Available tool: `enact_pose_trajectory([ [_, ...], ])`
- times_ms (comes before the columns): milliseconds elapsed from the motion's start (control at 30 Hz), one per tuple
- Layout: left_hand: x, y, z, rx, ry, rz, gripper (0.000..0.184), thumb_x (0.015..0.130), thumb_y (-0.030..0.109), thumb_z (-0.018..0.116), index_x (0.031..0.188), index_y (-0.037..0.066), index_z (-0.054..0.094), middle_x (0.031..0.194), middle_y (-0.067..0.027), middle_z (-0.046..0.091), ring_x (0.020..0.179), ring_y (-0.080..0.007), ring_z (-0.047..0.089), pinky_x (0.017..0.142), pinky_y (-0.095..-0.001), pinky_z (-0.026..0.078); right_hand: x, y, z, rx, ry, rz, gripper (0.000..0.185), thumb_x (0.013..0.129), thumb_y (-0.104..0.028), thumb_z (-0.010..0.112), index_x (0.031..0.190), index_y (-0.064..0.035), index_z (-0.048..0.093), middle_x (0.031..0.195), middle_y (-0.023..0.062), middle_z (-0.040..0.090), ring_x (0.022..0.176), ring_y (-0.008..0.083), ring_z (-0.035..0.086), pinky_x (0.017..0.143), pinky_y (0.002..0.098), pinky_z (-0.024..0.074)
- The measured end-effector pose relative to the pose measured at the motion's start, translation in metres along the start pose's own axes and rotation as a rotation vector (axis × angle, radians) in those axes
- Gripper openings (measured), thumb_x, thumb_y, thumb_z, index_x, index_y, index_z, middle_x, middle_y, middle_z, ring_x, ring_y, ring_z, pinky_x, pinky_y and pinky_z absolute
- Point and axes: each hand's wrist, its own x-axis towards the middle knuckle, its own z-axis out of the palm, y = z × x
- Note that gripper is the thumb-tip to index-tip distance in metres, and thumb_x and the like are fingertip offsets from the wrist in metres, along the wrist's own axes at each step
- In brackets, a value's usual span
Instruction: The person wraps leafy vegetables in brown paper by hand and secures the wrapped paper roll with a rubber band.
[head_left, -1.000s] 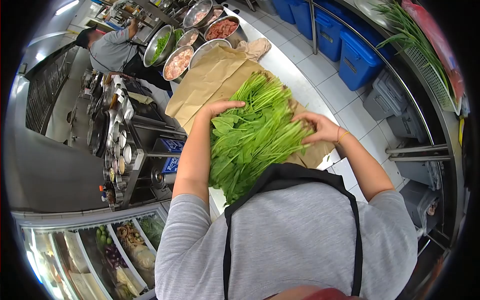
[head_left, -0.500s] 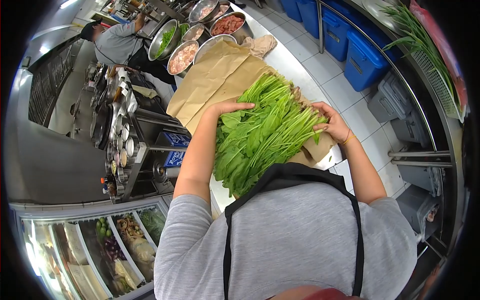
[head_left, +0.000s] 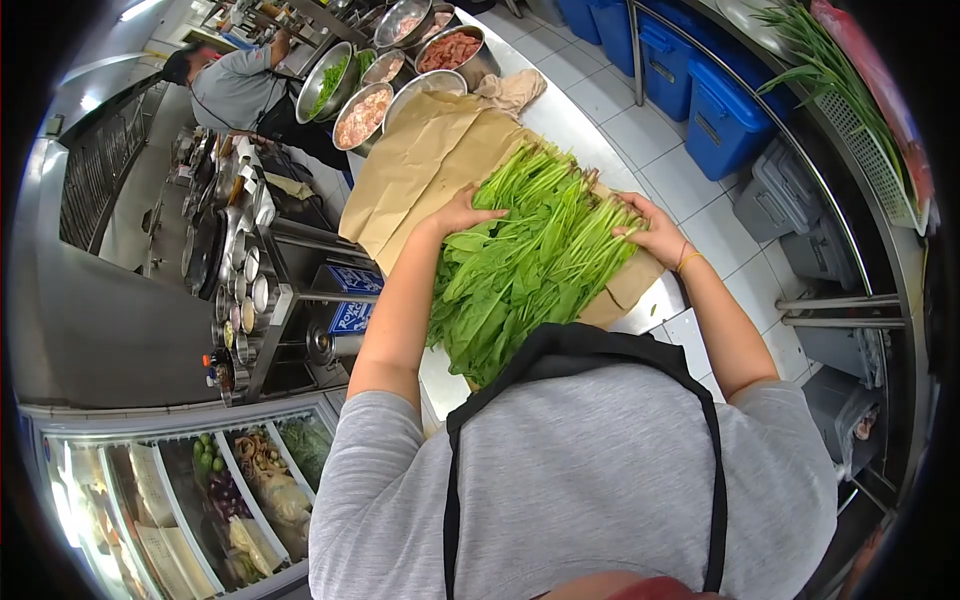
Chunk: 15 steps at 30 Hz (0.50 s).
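- L hand: thumb lies on top of leafy greens; other fingers mostly hidden, so we can't tell if they're closed.
- R hand: fingers bent, gripping the stem ends.
- Greens lie on brown paper over the table, leaf tips close to our apron.
- Risk, we judge: stems are many & loose, so an uneven grip may let some slide out.
- Pressing too hard w/ L thumb could bruise leaves.
- Pulling twd. us might drag paper too, or drop leaves off table edge.
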Motion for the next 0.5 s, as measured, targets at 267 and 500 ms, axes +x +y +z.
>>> enact_pose_trajectory([
  [267,0.016,-0.03,0.001,-0.132,-0.108,-0.003,0.118,0.06,0.06,0.071,0.138,-0.008,0.015,0.137,-0.0268,0.032,0.129,-0.0318,0.032,0.106,-0.0324,0.026,-0.002,0.013,0.005,0.334,0.112,-0.055,0.043,0.079,-0.008,0.066,0.118,-0.003,0.05,0.109,0.002,0.055,0.1,0.0106,0.052,0.088,0.0242,0.0414],
  [500,0.003,-0.012,-0.003,-0.166,-0.024,-0.022,0.119,0.055,0.061,0.074,0.137,-0.007,0.021,0.137,-0.0276,0.032,0.129,-0.0329,0.031,0.106,-0.0348,0.025,0.003,0.006,-0.006,-0.231,0.153,-0.117,0.049,0.078,-0.019,0.067,0.122,-0.0076,0.049,0.113,0.0068,0.051,0.107,0.0145,0.048,0.093,0.0289,0.0388],
])
